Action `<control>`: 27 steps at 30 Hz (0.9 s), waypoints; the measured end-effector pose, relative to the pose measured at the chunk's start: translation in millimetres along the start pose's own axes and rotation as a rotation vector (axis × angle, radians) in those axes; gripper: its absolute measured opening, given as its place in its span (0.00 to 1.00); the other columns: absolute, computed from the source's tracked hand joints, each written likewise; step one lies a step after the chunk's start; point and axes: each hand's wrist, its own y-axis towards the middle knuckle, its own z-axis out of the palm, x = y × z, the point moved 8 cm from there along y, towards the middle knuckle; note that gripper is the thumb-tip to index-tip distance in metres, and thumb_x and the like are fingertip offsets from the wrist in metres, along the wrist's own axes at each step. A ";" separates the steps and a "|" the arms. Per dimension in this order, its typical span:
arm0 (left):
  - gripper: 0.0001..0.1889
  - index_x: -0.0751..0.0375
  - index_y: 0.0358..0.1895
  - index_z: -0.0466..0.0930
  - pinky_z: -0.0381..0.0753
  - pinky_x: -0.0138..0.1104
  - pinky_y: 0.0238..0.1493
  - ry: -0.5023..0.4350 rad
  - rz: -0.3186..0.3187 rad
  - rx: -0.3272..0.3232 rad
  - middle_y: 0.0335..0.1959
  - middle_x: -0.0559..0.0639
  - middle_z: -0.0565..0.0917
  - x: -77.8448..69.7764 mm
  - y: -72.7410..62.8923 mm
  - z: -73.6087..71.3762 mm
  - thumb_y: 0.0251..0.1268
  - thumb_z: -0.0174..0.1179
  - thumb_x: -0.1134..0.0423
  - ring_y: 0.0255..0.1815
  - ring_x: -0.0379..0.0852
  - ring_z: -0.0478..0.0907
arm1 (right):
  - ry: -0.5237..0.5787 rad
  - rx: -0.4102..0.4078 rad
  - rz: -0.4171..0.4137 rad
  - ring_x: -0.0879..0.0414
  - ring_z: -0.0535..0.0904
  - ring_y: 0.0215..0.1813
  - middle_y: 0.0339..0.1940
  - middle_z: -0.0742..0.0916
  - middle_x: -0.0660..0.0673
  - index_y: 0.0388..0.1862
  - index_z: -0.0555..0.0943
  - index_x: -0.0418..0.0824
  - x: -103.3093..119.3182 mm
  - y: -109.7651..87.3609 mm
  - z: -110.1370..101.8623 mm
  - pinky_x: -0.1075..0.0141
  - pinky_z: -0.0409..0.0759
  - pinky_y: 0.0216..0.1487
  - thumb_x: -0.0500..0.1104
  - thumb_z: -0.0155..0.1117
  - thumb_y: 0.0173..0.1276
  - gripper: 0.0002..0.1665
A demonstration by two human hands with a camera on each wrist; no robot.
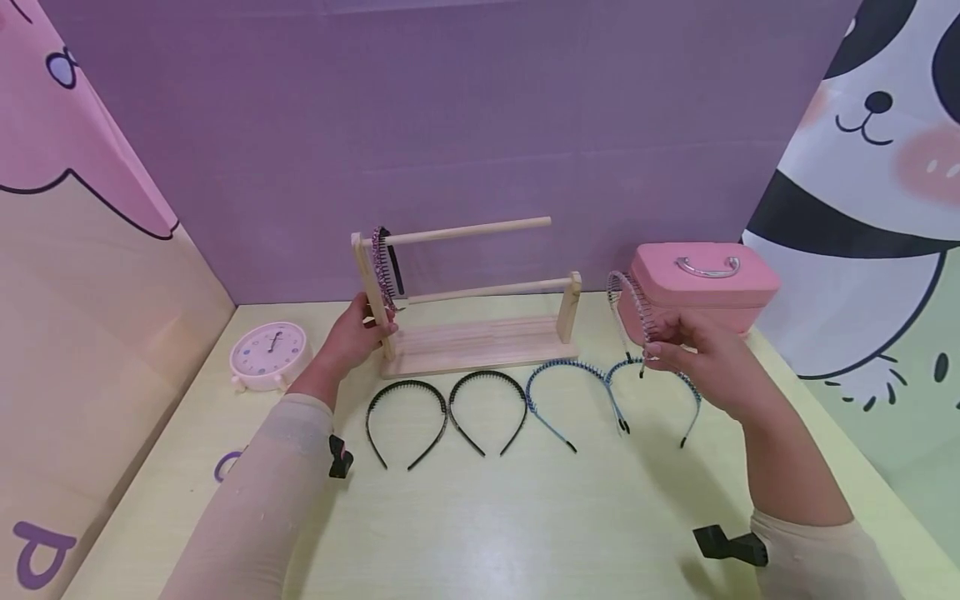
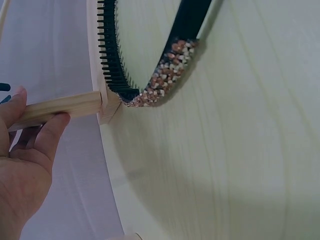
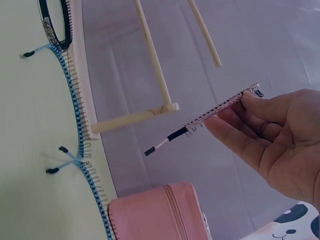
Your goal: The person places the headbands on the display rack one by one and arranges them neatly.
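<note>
My left hand (image 1: pixel 354 337) grips the left upright (image 2: pixel 65 106) of a wooden rack (image 1: pixel 480 343), thumb and fingers on opposite sides. On the rack's upper rod (image 1: pixel 480 229), at its left end, hangs a pink-and-black headband (image 1: pixel 380 267). To the right, in front of a pink case, my right hand (image 1: pixel 697 358) pinches a pale pink headband (image 3: pixel 220 111) with black tips, holding it up off the table. Before the rack lie two black headbands, one left (image 1: pixel 408 383) and one right (image 1: pixel 489 374), and two blue headbands, one near the middle (image 1: pixel 566 363) and one (image 1: pixel 692 385) partly behind the raised headband.
The pink case (image 1: pixel 705 283) with a metal handle stands at the back right. A pink clock (image 1: pixel 270 354) sits left of the rack. A purple cloth (image 1: pixel 465 108) hangs behind the table (image 1: pixel 480 517). The upper rod's right end is free; the lower rod (image 1: pixel 487 290) meets a short right post.
</note>
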 end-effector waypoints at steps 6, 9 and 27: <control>0.26 0.51 0.67 0.59 0.76 0.51 0.64 0.011 -0.010 -0.004 0.61 0.56 0.71 1.6 -0.2 -0.5 0.71 0.59 0.63 0.67 0.56 0.72 | 0.096 -0.079 0.004 0.62 0.84 0.43 0.45 0.79 0.38 0.54 0.70 0.30 8.7 12.4 6.2 0.72 0.85 0.45 0.35 0.56 0.74 0.13; 0.26 0.52 0.67 0.59 0.76 0.52 0.63 0.016 0.000 -0.006 0.61 0.56 0.71 0.7 -0.8 -0.9 0.71 0.59 0.63 0.67 0.56 0.72 | 0.150 -0.143 -0.014 0.63 0.84 0.44 0.44 0.80 0.40 0.53 0.70 0.31 11.5 19.0 7.8 0.73 0.84 0.46 0.35 0.57 0.74 0.13; 0.28 0.52 0.69 0.57 0.75 0.52 0.65 0.018 0.002 -0.001 0.62 0.56 0.71 0.1 -1.0 0.1 0.71 0.58 0.63 0.69 0.56 0.70 | 0.429 -0.289 -0.129 0.52 0.81 0.50 0.47 0.80 0.43 0.52 0.72 0.35 31.9 65.2 20.0 0.72 0.82 0.53 0.33 0.56 0.74 0.10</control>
